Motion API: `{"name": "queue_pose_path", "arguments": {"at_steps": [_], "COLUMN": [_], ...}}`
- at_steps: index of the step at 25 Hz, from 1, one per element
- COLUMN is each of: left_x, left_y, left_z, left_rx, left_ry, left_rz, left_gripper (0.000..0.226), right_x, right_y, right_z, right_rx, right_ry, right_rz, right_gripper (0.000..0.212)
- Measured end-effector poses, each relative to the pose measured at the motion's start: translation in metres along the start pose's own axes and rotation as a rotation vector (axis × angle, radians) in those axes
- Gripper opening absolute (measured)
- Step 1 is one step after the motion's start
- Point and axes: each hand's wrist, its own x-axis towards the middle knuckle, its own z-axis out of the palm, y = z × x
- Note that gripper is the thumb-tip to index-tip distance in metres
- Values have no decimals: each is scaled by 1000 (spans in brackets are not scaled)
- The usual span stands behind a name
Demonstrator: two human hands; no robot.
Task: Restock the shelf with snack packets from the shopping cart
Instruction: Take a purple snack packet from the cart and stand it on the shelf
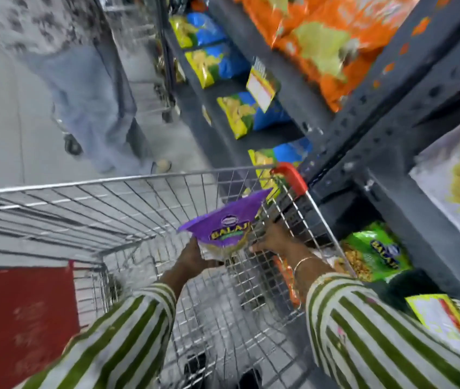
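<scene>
A purple Balaji snack packet (227, 224) is held above the wire shopping cart (88, 209), over its far right corner. My left hand (195, 255) grips the packet's lower left end from below. My right hand (272, 238) touches its lower right edge, fingers spread against the cart's wire side. The dark metal shelf (363, 153) stands to the right of the cart. It carries a green Balaji packet (374, 251) low down, blue and yellow packets (251, 113) further along, and orange packets (332, 37) higher up.
A person in light trousers (88, 88) stands on the aisle floor beyond the cart, beside another cart's wheel (72, 146). The cart has a red corner guard (290, 176) against the shelf and a red panel (23, 318) at my left. A yellow packet (448, 324) lies at lower right.
</scene>
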Motion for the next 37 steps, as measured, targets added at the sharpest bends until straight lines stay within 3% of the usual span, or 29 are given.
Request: {"name": "queue_pose_path", "arguments": {"at_steps": [2,4,6,7,11,18,21,24,27,29,33,35,37], "left_x": [22,30,34,35,47,27,9,-12,-56,-91,-154,-185,-208], "left_y": [-10,-23,-29,-30,-35,-1,34,79,142,177,230,247,260], "left_z": [8,25,37,40,45,6,-12,-25,-35,-33,4,34,67], "left_rx": [-24,-46,-113,-123,-153,-61,-35,-24,30,58,92,110,127], "left_ry": [37,125,177,221,282,122,49,6,-49,-79,-153,-253,-393], "left_rz": [-32,-47,-44,-18,-20,66,159,245,439,520,694,757,808], "left_gripper": [76,71,72,73,73,87,86,79,83,71,77,66,82], "right_x": [22,35,41,43,45,-21,-54,-98,-155,-197,-281,-314,-341], "right_y": [6,8,5,9,7,-3,-10,-14,-11,-2,42,76,112], "right_z": [21,34,40,42,58,32,0,-41,-89,-114,-145,-154,-157], "right_rx": [25,23,88,115,235,551,599,623,662,659,682,732,740], "right_ry": [-53,-141,-169,-140,-22,99,235,343,436,535,718,761,803], "right_rz": [9,-4,-9,-12,-41,-44,-118,-189,-237,-259,-305,-306,-260], "right_gripper": [54,8,14,6,54,67,87,91,83,84,92,89,82]}}
